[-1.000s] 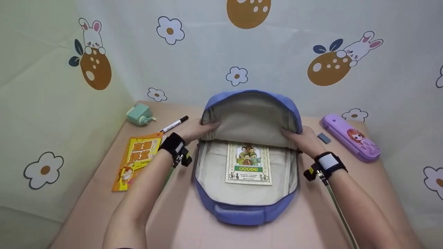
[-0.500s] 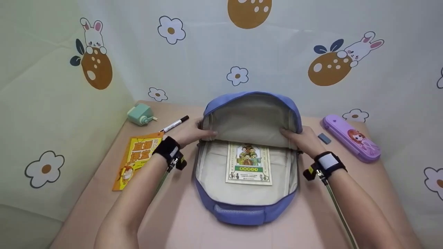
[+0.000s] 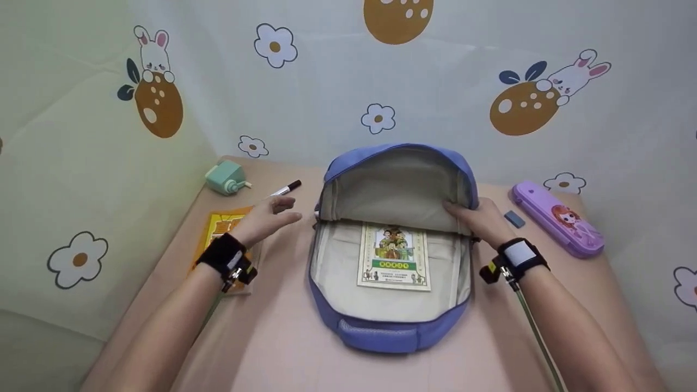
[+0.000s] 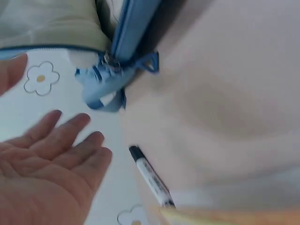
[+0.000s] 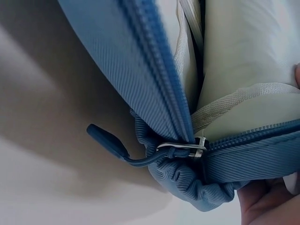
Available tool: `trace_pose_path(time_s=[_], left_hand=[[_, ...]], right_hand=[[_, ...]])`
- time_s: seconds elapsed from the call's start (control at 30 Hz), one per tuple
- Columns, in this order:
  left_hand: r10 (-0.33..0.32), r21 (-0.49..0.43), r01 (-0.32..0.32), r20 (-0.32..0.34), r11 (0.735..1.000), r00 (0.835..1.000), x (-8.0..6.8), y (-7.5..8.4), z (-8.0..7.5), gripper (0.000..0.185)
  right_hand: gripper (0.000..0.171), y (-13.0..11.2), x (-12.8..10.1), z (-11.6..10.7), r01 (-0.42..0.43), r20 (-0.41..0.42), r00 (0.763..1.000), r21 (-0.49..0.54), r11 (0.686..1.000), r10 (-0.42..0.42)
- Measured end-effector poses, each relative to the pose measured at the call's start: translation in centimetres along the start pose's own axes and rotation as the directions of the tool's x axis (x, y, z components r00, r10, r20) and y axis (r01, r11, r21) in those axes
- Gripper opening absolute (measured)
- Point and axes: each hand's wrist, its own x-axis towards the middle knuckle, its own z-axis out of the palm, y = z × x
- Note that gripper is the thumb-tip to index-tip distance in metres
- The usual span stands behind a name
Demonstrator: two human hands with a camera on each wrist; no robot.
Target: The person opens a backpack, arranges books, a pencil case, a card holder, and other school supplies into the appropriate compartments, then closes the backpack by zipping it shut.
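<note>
A blue backpack point(image 3: 435, 331) lies unzipped with its front flap point(image 3: 397, 196) raised, showing a beige lining. Inside lies a cream booklet point(image 3: 395, 258) with cartoon figures on its cover, its top edge under the flap. My right hand point(image 3: 482, 220) grips the flap's right edge, thumb on the lining. In the right wrist view a zipper pull point(image 5: 108, 143) hangs at the bag's corner. My left hand point(image 3: 267, 220) is off the bag, fingers extended with nothing held, above an orange and yellow book point(image 3: 220, 223) that it partly covers. A marker point(image 4: 152, 180) lies beyond its fingers.
At the back left stands a teal box-shaped object point(image 3: 226, 177) with a short pale stick-like part. To the bag's right lie a small blue-grey eraser point(image 3: 514, 219) and a purple pencil case point(image 3: 558, 220). Patterned cloth walls point(image 3: 321, 98) border the pink table point(image 3: 283, 326).
My left hand has let go of the flap's left side and moved left, over the yellow book. My right hand keeps its grip on the flap. The view has shifted slightly.
</note>
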Motion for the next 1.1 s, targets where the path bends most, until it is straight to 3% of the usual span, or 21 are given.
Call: trace_pose_path(time_s=[0.2,0.33,0.47,0.53,0.63,0.7,0.93,1.1], left_hand=[[-0.156,0.123,0.159,-0.030,0.980,0.987,-1.8,-1.5,-2.9,0.070],[-0.265,0.225,0.269,-0.047,0.936,0.963,-2.6,-2.8,-4.7,0.075],[-0.397,0.314,0.400,-0.078,0.861,0.915,-3.7,-4.0,-6.2,0.083],[-0.467,0.325,0.471,-0.096,0.820,0.879,-4.4,-4.5,-6.8,0.084],[-0.551,0.306,0.557,-0.117,0.772,0.826,-5.3,-5.3,-7.3,0.079],[-0.581,0.282,0.592,-0.131,0.755,0.803,-5.8,-5.7,-7.4,0.075],[-0.603,0.232,0.627,-0.172,0.744,0.779,-6.6,-6.0,-7.1,0.073],[-0.652,0.135,0.671,-0.160,0.729,0.741,-6.5,-6.3,-7.3,0.077]], right_hand=[[0.075,-0.3,0.0,-0.1,-0.009,0.027,1.000,0.028,1.000,0.008],[0.075,-0.3,0.0,-0.1,-0.009,0.033,0.999,0.036,0.999,0.008],[0.076,-0.3,0.0,0.0,-0.011,0.023,1.000,0.020,1.000,0.010],[0.076,-0.3,0.0,0.0,-0.011,0.018,1.000,0.012,1.000,0.011],[0.075,-0.3,0.0,0.0,-0.009,0.015,1.000,0.011,1.000,0.009],[0.074,-0.3,0.0,0.0,-0.005,0.018,1.000,0.014,1.000,0.005],[0.071,-0.3,-0.1,0.0,0.009,0.006,1.000,0.005,1.000,-0.009],[0.073,-0.2,-0.2,0.1,0.001,0.012,1.000,-0.002,1.000,-0.001]])
